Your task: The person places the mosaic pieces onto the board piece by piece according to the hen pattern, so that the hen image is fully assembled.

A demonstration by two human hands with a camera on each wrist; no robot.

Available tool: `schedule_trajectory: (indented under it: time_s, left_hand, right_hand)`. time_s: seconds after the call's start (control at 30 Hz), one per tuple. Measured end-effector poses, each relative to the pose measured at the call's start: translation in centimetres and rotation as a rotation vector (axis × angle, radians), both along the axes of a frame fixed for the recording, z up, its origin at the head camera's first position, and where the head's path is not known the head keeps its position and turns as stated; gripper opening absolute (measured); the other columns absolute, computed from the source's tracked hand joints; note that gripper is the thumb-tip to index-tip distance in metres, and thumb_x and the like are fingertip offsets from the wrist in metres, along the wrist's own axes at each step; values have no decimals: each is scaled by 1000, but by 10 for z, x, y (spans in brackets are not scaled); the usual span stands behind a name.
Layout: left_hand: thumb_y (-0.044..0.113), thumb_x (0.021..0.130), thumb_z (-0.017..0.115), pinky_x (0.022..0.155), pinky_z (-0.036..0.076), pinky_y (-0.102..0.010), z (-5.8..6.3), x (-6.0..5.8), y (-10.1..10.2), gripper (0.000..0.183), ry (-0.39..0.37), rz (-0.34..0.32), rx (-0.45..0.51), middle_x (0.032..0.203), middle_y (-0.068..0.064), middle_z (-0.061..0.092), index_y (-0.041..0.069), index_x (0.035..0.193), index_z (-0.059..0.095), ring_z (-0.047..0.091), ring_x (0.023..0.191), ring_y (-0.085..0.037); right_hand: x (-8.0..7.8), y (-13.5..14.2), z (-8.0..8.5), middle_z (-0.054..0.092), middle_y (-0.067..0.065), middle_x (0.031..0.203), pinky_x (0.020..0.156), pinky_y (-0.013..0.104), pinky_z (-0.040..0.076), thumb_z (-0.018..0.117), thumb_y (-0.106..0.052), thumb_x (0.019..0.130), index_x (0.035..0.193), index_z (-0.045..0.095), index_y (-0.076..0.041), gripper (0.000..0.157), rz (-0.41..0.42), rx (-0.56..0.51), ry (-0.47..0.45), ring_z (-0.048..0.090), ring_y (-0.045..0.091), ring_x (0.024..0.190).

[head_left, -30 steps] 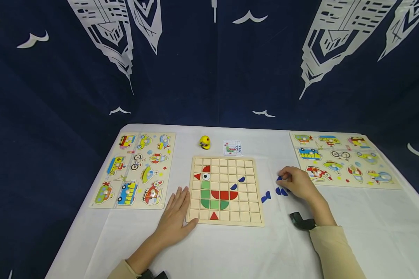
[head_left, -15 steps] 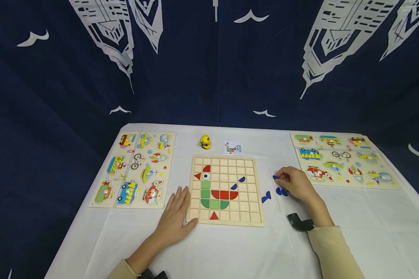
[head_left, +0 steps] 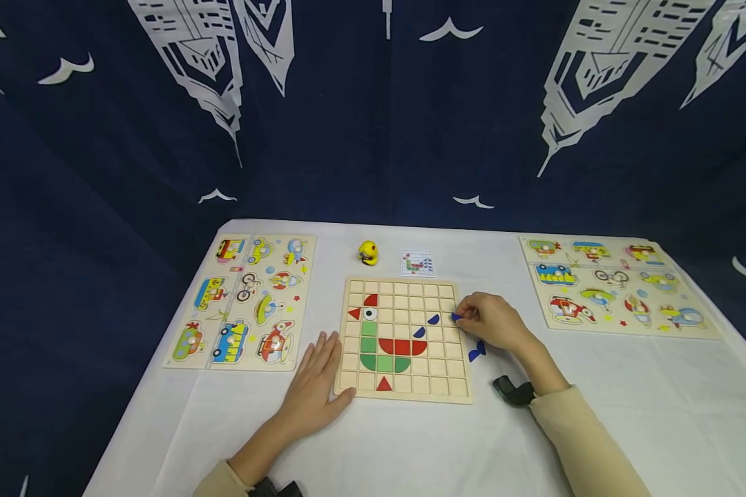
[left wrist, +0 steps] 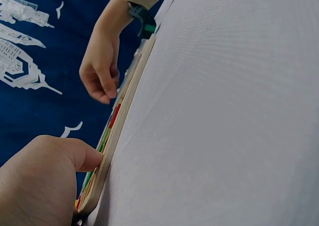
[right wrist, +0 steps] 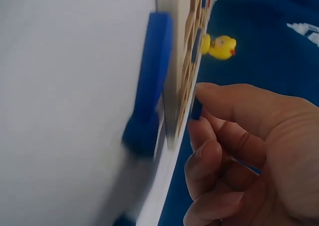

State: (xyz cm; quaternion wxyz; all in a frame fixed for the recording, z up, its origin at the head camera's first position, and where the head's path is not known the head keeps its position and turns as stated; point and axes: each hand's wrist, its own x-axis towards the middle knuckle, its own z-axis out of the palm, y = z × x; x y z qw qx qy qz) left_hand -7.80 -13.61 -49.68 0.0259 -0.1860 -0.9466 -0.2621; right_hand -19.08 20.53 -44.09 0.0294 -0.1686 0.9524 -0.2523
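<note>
A wooden grid board lies on the white table with red, green and blue pieces set in it like a bird. Between thumb and fingertips, my right hand pinches a small blue piece at the board's right edge; the right wrist view also shows this blue piece. My left hand rests flat along the board's left side, its thumb touching the lower left corner. Two blue pieces sit in the grid's right half. Below the right hand lie loose blue pieces; others may be hidden under it.
Behind the board stand a yellow toy duck and a small pattern card. A vehicle puzzle board lies to the left, and another puzzle board to the right. A dark blue curtain hangs behind the table.
My right hand has moved left with the blue piece, from beside the loose pieces to the board's right edge. The left hand stays at the board.
</note>
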Motion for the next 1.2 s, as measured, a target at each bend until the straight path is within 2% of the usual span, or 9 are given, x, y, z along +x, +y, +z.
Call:
schedule_trajectory:
  time_s: [0.2, 0.43, 0.67, 0.87, 1.0, 1.2]
  left_hand:
    - [37, 86, 65, 122, 10, -47, -1, 0, 0, 84, 5, 0, -3, 161, -18, 21, -8, 149, 31, 13, 152, -33]
    - [37, 87, 65, 122, 10, -47, -3, -1, 0, 84, 22, -5, -22, 162, -18, 21, -7, 149, 30, 13, 152, -32]
    - [37, 86, 66, 121, 10, -47, -3, -1, 0, 84, 20, 0, -13, 161, -18, 21, -8, 149, 31, 13, 152, -32]
    - [36, 86, 66, 121, 10, -47, -2, 0, -1, 85, 22, 7, -10, 161, -18, 21, -8, 149, 31, 14, 151, -33]
    - [36, 85, 66, 121, 10, -48, -2, 0, -1, 85, 23, 8, -5, 162, -18, 21, -8, 149, 31, 14, 151, -33]
    - [36, 85, 66, 121, 11, -48, -2, 0, 0, 84, 22, 3, -2, 161, -18, 23, -8, 148, 32, 14, 151, -33]
  right_hand:
    - [-6, -14, -1, 59, 0, 73, 59, 26, 39, 75, -10, 81, 84, 70, -8, 6, 14, 33, -14, 51, 13, 66]
    - [-5, -9, 0, 64, 1, 77, 60, 26, 41, 74, -11, 83, 89, 72, -7, 8, 6, 27, -12, 52, 13, 67]
    - [13, 13, 3, 64, 0, 77, 58, 26, 39, 73, -10, 84, 89, 71, -7, 6, -55, 7, 6, 49, 13, 66]
    - [34, 31, 0, 62, -3, 74, 56, 24, 38, 74, -8, 81, 88, 71, -8, 7, -72, 17, 17, 46, 10, 63]
    - [43, 33, -2, 60, -5, 73, 56, 23, 37, 77, -10, 80, 87, 70, -9, 10, -86, 30, 2, 46, 10, 64]
    - [49, 31, -5, 59, -5, 72, 58, 26, 37, 79, -11, 77, 86, 70, -9, 13, -98, 65, -17, 47, 11, 66]
